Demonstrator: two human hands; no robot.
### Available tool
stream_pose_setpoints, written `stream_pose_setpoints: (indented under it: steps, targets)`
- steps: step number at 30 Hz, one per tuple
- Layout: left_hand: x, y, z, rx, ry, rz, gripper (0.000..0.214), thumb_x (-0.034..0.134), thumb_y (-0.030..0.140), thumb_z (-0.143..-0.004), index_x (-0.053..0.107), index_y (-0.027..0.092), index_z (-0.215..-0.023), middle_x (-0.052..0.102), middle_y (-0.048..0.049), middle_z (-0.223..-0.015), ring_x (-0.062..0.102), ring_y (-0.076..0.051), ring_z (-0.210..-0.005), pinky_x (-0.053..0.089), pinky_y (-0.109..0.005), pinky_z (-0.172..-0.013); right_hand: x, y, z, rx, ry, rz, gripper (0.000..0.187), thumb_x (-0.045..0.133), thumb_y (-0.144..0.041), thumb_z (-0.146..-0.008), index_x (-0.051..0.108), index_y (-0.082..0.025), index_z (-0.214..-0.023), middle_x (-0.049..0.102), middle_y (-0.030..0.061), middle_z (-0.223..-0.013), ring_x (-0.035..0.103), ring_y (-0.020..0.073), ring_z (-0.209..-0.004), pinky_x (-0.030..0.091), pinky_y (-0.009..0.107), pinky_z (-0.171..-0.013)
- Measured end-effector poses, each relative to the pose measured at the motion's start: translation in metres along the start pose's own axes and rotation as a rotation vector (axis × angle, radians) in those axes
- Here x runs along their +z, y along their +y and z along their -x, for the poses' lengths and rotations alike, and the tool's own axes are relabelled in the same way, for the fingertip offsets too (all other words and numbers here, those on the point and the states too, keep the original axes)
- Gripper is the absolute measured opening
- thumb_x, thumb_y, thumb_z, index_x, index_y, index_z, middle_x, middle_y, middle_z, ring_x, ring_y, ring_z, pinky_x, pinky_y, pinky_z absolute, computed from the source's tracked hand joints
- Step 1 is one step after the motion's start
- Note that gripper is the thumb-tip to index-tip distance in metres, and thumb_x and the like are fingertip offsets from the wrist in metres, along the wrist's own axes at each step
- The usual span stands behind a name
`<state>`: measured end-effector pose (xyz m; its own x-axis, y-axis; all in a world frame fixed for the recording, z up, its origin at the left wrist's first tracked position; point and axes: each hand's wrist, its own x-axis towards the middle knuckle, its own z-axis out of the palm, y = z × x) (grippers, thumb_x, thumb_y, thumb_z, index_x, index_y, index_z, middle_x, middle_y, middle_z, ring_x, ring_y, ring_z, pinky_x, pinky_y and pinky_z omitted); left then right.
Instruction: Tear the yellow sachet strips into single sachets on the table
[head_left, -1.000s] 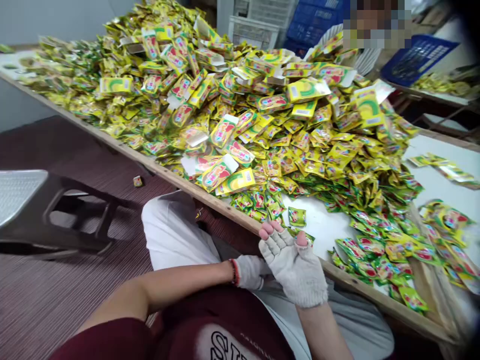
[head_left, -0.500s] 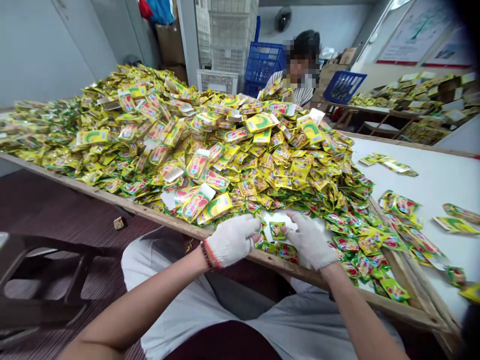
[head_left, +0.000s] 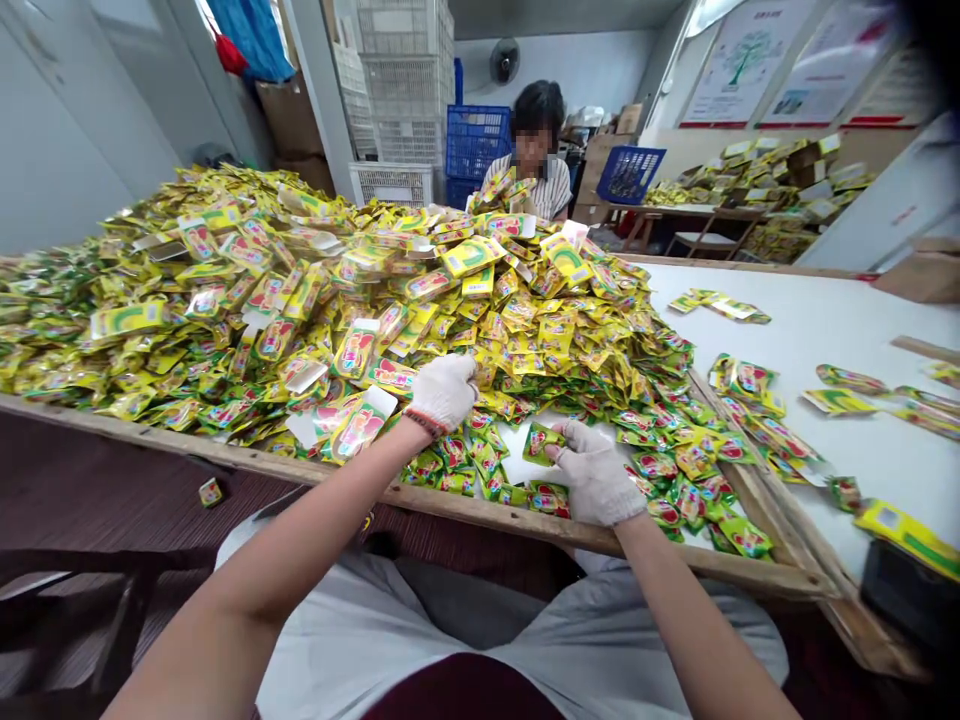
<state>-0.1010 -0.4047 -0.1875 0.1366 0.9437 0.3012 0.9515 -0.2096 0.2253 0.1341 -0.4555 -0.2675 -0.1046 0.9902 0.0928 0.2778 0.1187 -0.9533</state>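
Observation:
My right hand (head_left: 598, 475), in a white knit glove, pinches a small green candy packet (head_left: 541, 443) between thumb and fingers, just above a bare white patch of the table. My left hand (head_left: 446, 392), gloved too, reaches over the front of the heap with its fingers curled together. Whatever those fingers hold, if anything, is hidden. Small yellow and green packets (head_left: 525, 350) fill the heap around both hands. Flat yellow cardboard boxes with printed fruit lie on it, one box (head_left: 356, 348) just left of my left hand.
A wooden rim (head_left: 480, 510) runs along the table's front edge. Beyond a wooden divider (head_left: 757, 470), more boxes lie on a white tabletop (head_left: 795, 320). A co-worker (head_left: 532, 150) sits behind the heap. Stacked white crates (head_left: 409, 100) and blue baskets (head_left: 478, 140) stand at the back.
My left hand has moved forward and away from my right, onto the heap, and its fingers have closed. My right hand has taken hold of the green packet. The view has swung right.

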Motion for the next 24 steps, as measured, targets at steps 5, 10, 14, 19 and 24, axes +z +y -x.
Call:
stream_pose_setpoints:
  steps: [5, 10, 14, 19, 24]
  targets:
    - [0.015, 0.013, 0.047, -0.018, -0.046, 0.681, 0.013, 0.052, 0.030, -0.082, 0.054, 0.018, -0.078, 0.052, 0.0026, -0.068, 0.047, -0.011, -0.065, 0.037, -0.021, -0.060, 0.012, -0.027, 0.016, 0.013, -0.136, -0.201, 0.023, 0.059, -0.030, -0.077, 0.055, -0.020, -0.097, 0.063, 0.0001, -0.084, 0.057, 0.0129, -0.070, 0.048, 0.026, -0.061]
    - [0.039, 0.034, 0.084, -0.206, -0.089, 1.214, 0.026, 0.058, 0.040, -0.081, 0.051, 0.016, -0.074, 0.047, 0.0034, -0.067, 0.042, -0.008, -0.062, 0.036, -0.019, -0.057, 0.023, -0.035, 0.015, 0.024, -0.080, -0.100, 0.026, 0.062, -0.033, -0.075, 0.057, -0.018, -0.097, 0.065, 0.0038, -0.087, 0.060, 0.0163, -0.074, 0.051, 0.028, -0.060]
    - [0.047, 0.041, 0.097, -0.357, -0.112, 1.488, 0.039, 0.074, 0.045, -0.067, 0.050, 0.017, -0.082, 0.051, 0.0037, -0.071, 0.046, -0.007, -0.061, 0.039, -0.019, -0.057, 0.029, -0.034, 0.015, 0.051, 0.016, 0.014, 0.027, 0.061, -0.037, -0.076, 0.056, -0.021, -0.097, 0.065, 0.0029, -0.082, 0.059, 0.0159, -0.062, 0.050, 0.029, -0.054]
    - [0.049, 0.037, 0.096, -0.360, -0.064, 1.444, 0.042, 0.077, 0.042, -0.063, 0.047, 0.017, -0.079, 0.045, 0.0062, -0.065, 0.040, -0.006, -0.056, 0.035, -0.018, -0.052, 0.039, -0.039, 0.028, -0.049, 0.057, 0.058, 0.035, 0.060, -0.041, -0.079, 0.053, -0.020, -0.107, 0.065, 0.0071, -0.092, 0.061, 0.0202, -0.079, 0.051, 0.033, -0.071]
    - [0.029, 0.028, 0.101, -0.086, -0.062, 1.041, 0.026, 0.062, 0.039, -0.080, 0.053, 0.017, -0.086, 0.052, 0.0001, -0.076, 0.050, -0.012, -0.070, 0.042, -0.024, -0.065, 0.042, -0.040, 0.031, -0.029, -0.138, -0.006, 0.031, 0.053, -0.040, -0.084, 0.059, -0.019, -0.106, 0.066, 0.0064, -0.096, 0.060, 0.0218, -0.090, 0.049, 0.033, -0.080]
